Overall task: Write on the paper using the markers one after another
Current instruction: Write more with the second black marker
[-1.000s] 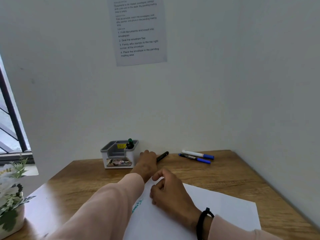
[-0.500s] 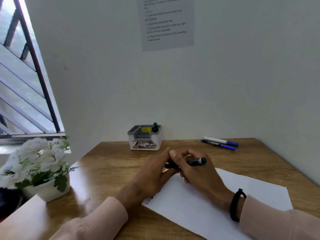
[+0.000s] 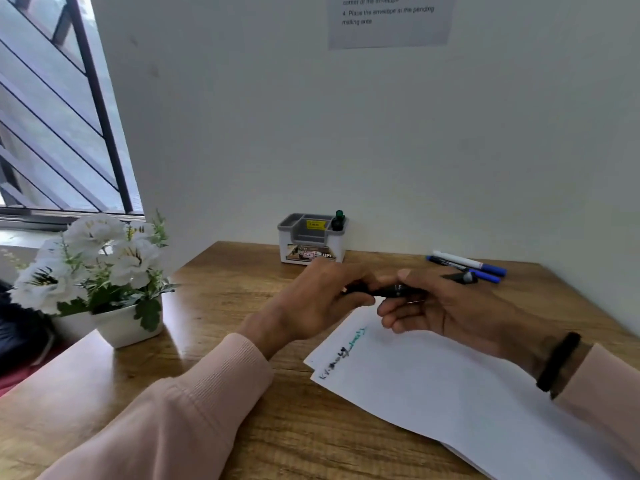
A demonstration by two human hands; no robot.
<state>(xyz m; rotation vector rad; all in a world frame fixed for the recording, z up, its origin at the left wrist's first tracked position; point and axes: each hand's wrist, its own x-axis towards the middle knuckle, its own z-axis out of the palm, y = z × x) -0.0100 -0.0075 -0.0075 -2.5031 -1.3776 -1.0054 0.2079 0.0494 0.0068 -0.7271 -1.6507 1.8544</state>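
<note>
Both hands had lifted slightly; the left hand [image 3: 322, 299] and right hand [image 3: 446, 306] each gripped the black marker [image 3: 388, 291] above the paper [image 3: 450, 393] on the tabletop [image 3: 221, 306].

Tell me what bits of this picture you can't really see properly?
- Black marker in the head view: both hands cover most of it, so whether its cap is on is unclear.
- Writing on the paper: too small and blurred to read.
- Paper's near corner: cut off by the bottom edge.
- Wall notice: its top is cut off by the upper edge.
- Green-capped marker in the organizer: only its top shows.
</note>
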